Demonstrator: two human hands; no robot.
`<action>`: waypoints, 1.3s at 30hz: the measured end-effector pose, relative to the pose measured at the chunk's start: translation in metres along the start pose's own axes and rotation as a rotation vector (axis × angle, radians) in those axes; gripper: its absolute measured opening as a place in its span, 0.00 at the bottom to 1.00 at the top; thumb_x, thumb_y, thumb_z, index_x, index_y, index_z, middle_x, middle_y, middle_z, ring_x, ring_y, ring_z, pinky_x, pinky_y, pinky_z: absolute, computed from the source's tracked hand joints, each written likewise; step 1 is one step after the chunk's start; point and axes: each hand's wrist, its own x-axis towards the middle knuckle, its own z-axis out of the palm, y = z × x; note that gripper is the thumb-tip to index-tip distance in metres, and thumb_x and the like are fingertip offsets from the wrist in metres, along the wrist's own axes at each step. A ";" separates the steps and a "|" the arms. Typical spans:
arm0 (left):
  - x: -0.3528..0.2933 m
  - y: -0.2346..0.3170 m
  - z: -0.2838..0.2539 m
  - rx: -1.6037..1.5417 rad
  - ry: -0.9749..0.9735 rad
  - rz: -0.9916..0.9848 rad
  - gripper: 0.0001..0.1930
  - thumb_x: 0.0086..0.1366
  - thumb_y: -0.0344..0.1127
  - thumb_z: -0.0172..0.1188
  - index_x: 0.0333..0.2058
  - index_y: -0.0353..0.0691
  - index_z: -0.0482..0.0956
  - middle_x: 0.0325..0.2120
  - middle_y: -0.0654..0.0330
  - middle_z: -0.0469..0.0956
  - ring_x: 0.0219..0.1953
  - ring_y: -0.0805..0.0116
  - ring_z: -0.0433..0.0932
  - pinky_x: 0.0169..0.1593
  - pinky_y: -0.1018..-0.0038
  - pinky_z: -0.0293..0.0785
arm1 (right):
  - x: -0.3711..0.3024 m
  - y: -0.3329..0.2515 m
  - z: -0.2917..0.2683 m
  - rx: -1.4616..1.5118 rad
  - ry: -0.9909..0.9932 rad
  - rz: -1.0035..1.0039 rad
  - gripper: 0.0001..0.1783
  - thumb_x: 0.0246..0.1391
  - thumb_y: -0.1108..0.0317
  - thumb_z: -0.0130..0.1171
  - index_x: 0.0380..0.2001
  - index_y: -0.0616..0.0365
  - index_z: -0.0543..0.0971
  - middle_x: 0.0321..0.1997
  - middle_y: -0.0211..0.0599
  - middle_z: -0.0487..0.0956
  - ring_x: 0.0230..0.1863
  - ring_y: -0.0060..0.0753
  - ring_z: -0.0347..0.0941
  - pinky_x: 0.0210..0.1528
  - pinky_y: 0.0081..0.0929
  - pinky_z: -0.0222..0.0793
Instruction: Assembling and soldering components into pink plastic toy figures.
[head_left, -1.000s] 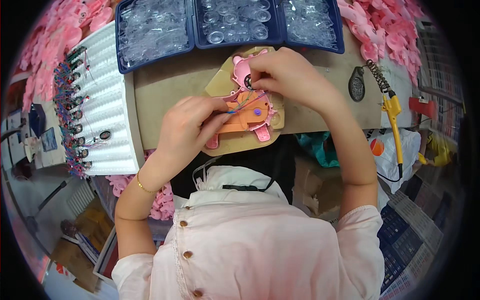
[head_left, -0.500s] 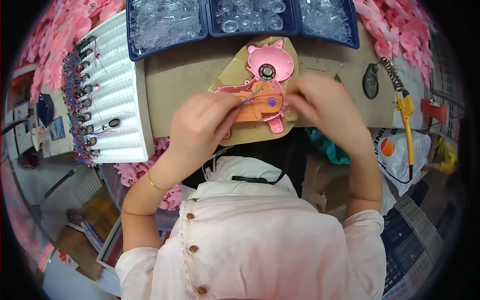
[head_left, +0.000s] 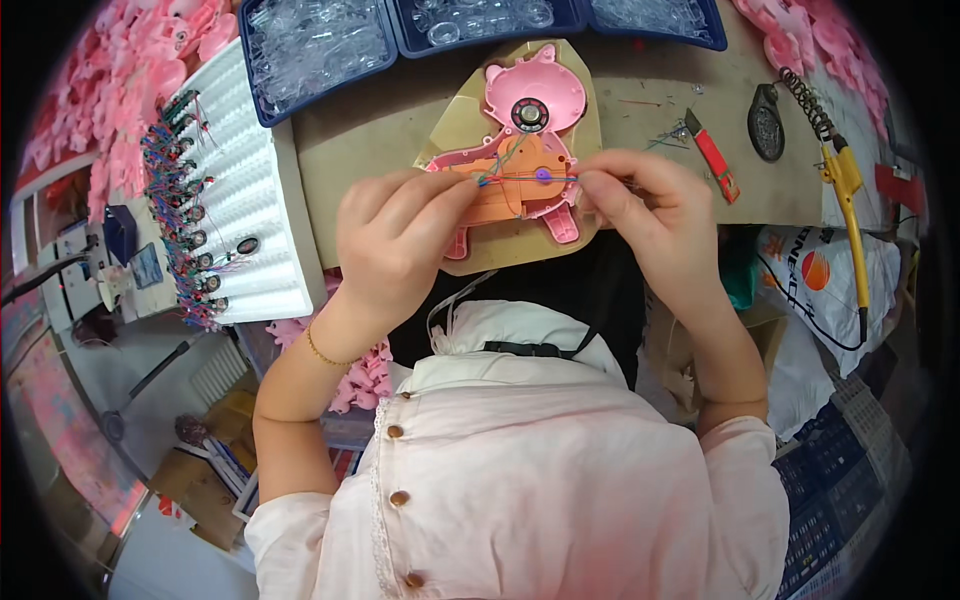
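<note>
A pink animal-shaped plastic shell [head_left: 538, 84] lies open on a tan board [head_left: 455, 118], with a round black speaker [head_left: 529, 114] in its head. An orange plastic housing [head_left: 500, 207] with a purple round piece [head_left: 543, 175] fills its body. Thin coloured wires [head_left: 520, 180] stretch across the housing between my hands. My left hand [head_left: 400, 225] pinches their left end at the housing's left part. Just right of the shell, my right hand [head_left: 655, 210] pinches the other end between thumb and forefinger.
Blue bins [head_left: 400, 50] of clear plastic parts stand at the back. On the left is a white ribbed tray [head_left: 250, 180] with wired speakers. A red cutter knife [head_left: 712, 158], a dark oval metal piece [head_left: 766, 125] and a yellow soldering iron [head_left: 845, 185] are at right. Pink parts [head_left: 95, 110] are piled far left.
My right hand, blurred before, has lowered slightly and now pulls the wires out straight to the right. My left hand keeps its pinch. The whole view has shifted a little.
</note>
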 end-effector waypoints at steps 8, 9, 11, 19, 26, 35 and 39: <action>-0.011 0.023 0.002 0.007 -0.087 -0.109 0.17 0.51 0.34 0.62 0.42 0.40 0.78 0.43 0.61 0.76 0.44 0.62 0.73 0.46 0.69 0.67 | -0.019 0.004 0.004 0.023 0.006 0.004 0.09 0.56 0.74 0.53 0.38 0.67 0.77 0.30 0.34 0.78 0.30 0.18 0.73 0.32 0.15 0.68; -0.014 0.025 0.002 0.040 -0.114 -0.138 0.19 0.51 0.35 0.62 0.44 0.40 0.77 0.46 0.60 0.74 0.47 0.60 0.71 0.47 0.69 0.66 | -0.020 0.011 0.009 0.177 0.049 0.061 0.09 0.56 0.73 0.53 0.37 0.67 0.77 0.30 0.34 0.78 0.30 0.18 0.73 0.31 0.15 0.68; -0.015 0.020 0.010 0.053 -0.107 -0.133 0.19 0.51 0.35 0.62 0.45 0.41 0.77 0.48 0.59 0.73 0.50 0.60 0.69 0.49 0.67 0.64 | -0.023 0.016 0.010 0.194 0.049 0.103 0.08 0.55 0.73 0.54 0.37 0.66 0.77 0.29 0.34 0.78 0.30 0.18 0.73 0.31 0.15 0.68; -0.009 0.031 0.023 0.006 0.031 -0.062 0.19 0.43 0.34 0.63 0.39 0.46 0.78 0.45 0.64 0.71 0.49 0.60 0.67 0.49 0.65 0.60 | -0.050 0.025 0.029 -0.380 0.027 -0.349 0.08 0.44 0.74 0.63 0.30 0.62 0.77 0.24 0.39 0.77 0.25 0.36 0.74 0.27 0.27 0.68; 0.012 0.040 0.041 -0.014 0.122 -0.080 0.13 0.41 0.36 0.65 0.26 0.45 0.72 0.35 0.65 0.72 0.41 0.65 0.68 0.48 0.65 0.58 | -0.016 -0.008 0.002 0.085 0.014 0.014 0.06 0.53 0.73 0.56 0.28 0.65 0.76 0.24 0.32 0.75 0.24 0.19 0.70 0.27 0.13 0.64; -0.007 0.026 0.024 -0.229 0.178 -0.086 0.19 0.49 0.30 0.63 0.43 0.40 0.78 0.43 0.58 0.75 0.44 0.59 0.74 0.43 0.68 0.71 | -0.008 -0.004 -0.017 -0.003 -0.079 0.128 0.05 0.52 0.71 0.57 0.29 0.62 0.75 0.25 0.23 0.72 0.23 0.11 0.62 0.25 0.12 0.57; -0.018 0.013 0.015 -0.168 0.046 -0.017 0.17 0.50 0.30 0.62 0.42 0.39 0.78 0.43 0.57 0.76 0.45 0.59 0.74 0.45 0.68 0.70 | -0.003 0.014 -0.022 0.045 -0.011 0.206 0.04 0.51 0.71 0.57 0.29 0.61 0.75 0.25 0.22 0.71 0.23 0.11 0.62 0.25 0.12 0.57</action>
